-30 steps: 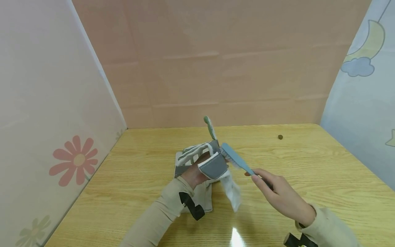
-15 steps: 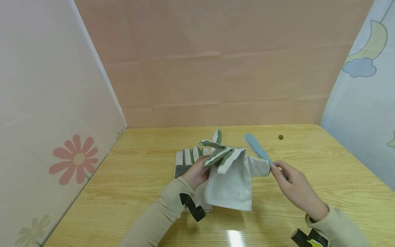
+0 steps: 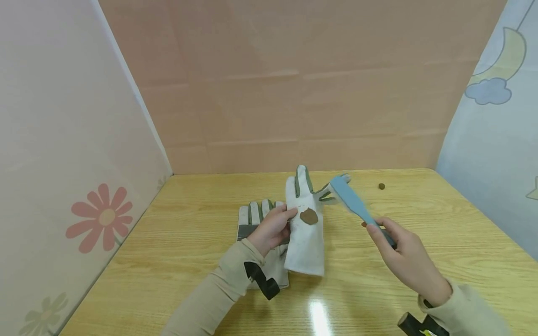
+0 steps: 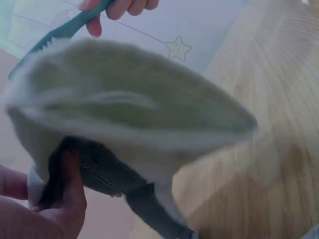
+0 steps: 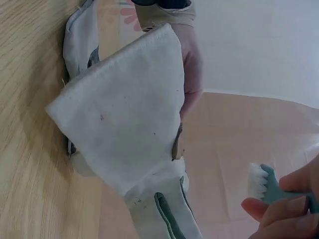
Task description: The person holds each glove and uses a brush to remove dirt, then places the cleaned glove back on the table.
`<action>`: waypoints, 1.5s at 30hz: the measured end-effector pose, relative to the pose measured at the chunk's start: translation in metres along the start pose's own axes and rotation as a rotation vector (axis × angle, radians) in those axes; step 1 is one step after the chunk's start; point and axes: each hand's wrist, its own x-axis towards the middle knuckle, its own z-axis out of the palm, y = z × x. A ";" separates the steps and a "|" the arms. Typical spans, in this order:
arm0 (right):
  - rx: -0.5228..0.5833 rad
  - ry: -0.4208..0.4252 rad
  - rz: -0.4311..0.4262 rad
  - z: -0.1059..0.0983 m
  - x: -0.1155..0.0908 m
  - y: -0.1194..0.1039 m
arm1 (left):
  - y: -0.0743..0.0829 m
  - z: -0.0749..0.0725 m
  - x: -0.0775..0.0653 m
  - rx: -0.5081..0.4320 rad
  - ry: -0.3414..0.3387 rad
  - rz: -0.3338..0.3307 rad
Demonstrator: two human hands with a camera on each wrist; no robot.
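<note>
My left hand (image 3: pixel 273 228) grips a white and green work glove (image 3: pixel 304 245) by its side, fingers up, above the table. A round brown patch (image 3: pixel 308 216) shows on the glove's white face. The left wrist view looks into the glove's open cuff (image 4: pixel 134 94). My right hand (image 3: pixel 405 256) holds a blue scrub brush (image 3: pixel 350 198) by its handle, thumb along it. In the head view the brush head overlaps the glove's outer finger; in the right wrist view its white bristles (image 5: pixel 256 181) stand apart from the glove.
Partly behind my left hand, a second glove (image 3: pixel 275 270) lies flat on the wooden table (image 3: pixel 168 280). A small dark brown lump (image 3: pixel 381 186) sits near the table's back right. Paper-covered walls (image 3: pixel 294 93) enclose the back and both sides.
The held glove has been turned over, its cuff swinging round until the white face with the brown patch shows. The brush moved right, away from the glove's cuff, and stays in my right hand.
</note>
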 end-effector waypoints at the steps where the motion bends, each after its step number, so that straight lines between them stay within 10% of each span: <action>1: 0.001 -0.007 -0.015 0.002 0.000 0.000 | 0.001 0.000 -0.001 0.014 -0.001 0.010; 17: -0.062 -0.035 -0.187 0.023 0.004 -0.007 | 0.016 0.008 -0.016 0.138 -0.044 0.102; 45: -0.183 -0.029 -0.249 0.025 0.001 -0.006 | 0.023 0.005 -0.019 0.165 0.007 0.088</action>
